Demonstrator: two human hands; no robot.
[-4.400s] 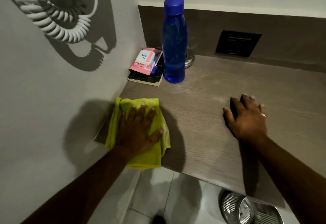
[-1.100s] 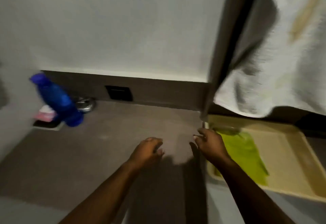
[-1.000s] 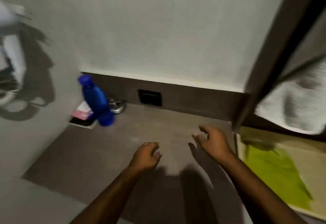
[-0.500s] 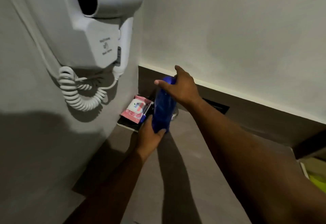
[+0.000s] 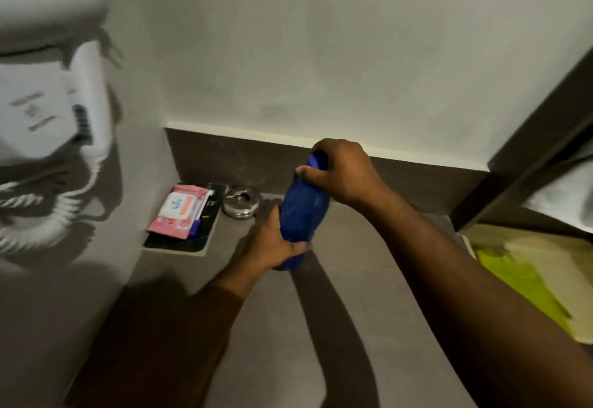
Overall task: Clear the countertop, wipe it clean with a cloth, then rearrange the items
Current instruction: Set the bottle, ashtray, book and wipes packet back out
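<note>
The blue bottle [image 5: 303, 211] is tilted above the brown countertop [image 5: 337, 327], held in both hands. My left hand [image 5: 272, 244] grips its lower body and my right hand [image 5: 343, 173] closes over its cap and neck. A pink wipes packet [image 5: 179, 210] lies on a dark flat book [image 5: 179, 240] in the back left corner, with a small metal dish [image 5: 240, 203] beside it. The yellow-green cloth [image 5: 519, 282] lies in a beige tray [image 5: 558, 266] to the right of the counter.
A white wall-mounted hair dryer [image 5: 48, 86] with a coiled cord [image 5: 35, 218] hangs on the left wall. A dark vertical panel [image 5: 526, 150] bounds the counter on the right, with a white towel [image 5: 564, 195] beyond it.
The cloth went from my left hand on the counter into the tray at right. Both hands then reached the blue bottle, gripped it and moved it right, away from the corner.
</note>
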